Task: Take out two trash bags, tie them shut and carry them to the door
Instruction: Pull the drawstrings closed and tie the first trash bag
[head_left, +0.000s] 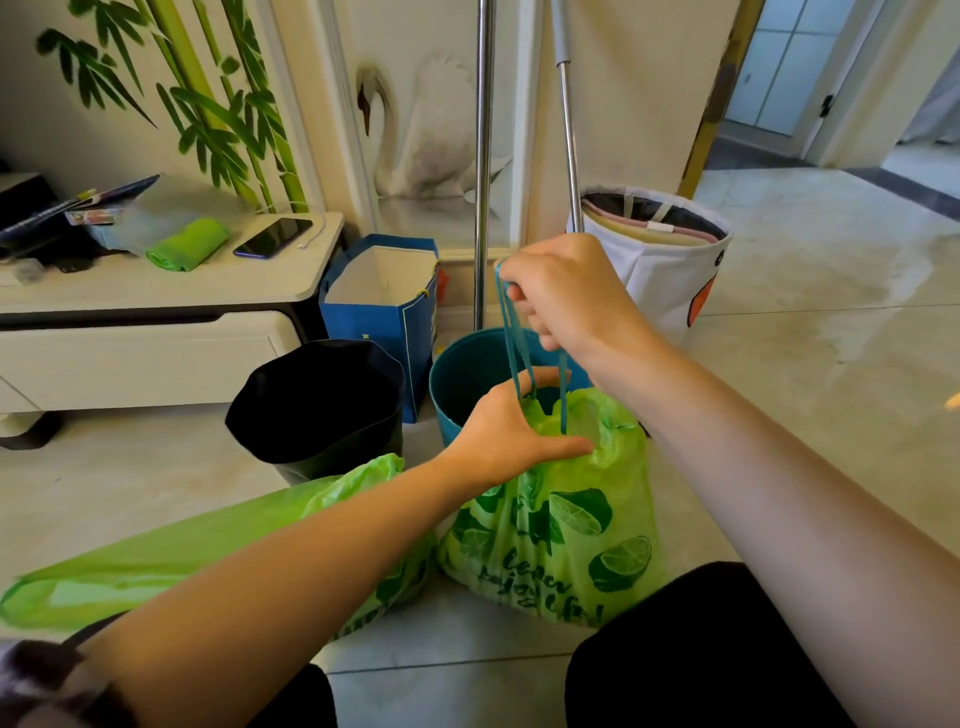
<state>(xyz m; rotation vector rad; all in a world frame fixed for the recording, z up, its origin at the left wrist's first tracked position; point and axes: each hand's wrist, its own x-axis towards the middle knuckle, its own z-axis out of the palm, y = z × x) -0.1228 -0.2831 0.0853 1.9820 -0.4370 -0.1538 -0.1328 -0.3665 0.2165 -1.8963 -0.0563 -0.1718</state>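
A green trash bag printed with limes (561, 530) stands on the floor in front of a teal bin (462, 374). My left hand (504, 431) pinches the bag's gathered neck. My right hand (561, 291) is raised above it, pulling the bag's teal drawstring (514, 338) taut upward. A second green trash bag (171, 551) lies flat on the floor at the left, partly under my left forearm, its mouth loose.
A black-lined bin (317, 400) stands left of the teal bin. Behind are a blue paper bag (384, 301), two metal poles (483, 156), and a white laundry basket (670, 249). A low cabinet (156, 306) at left holds a phone and a green roll. A doorway (810, 83) opens at far right.
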